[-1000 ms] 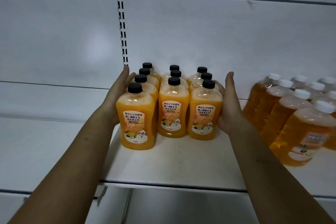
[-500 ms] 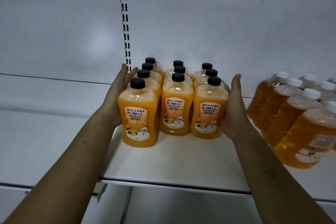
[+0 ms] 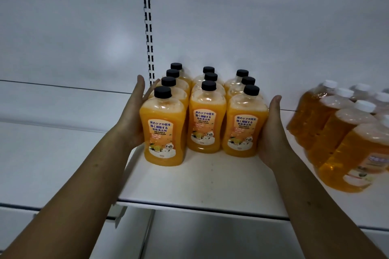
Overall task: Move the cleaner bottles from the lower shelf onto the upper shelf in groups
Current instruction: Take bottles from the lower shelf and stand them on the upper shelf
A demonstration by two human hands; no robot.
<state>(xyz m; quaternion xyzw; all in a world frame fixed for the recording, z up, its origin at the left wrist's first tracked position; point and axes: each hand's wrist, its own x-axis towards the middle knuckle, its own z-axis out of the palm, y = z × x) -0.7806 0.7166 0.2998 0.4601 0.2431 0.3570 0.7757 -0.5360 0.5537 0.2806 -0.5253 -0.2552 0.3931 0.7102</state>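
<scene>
- Black-capped cleaner bottles point(image 3: 207, 120): being clamped as one block, so the rows are being kept together.
- Left hand point(image 3: 134, 115), right hand point(image 3: 271, 132): being pressed flat against opposite flanks, fingers straight and close together.

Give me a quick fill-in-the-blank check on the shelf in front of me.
1. The grouped bottles, between the left hand and right hand, have ___ caps.
2. They stand in ___ columns.
3. Their left column holds ___ bottles.
4. The bottles farther right have ___ caps.
Missing: black; three; four; white.
</scene>
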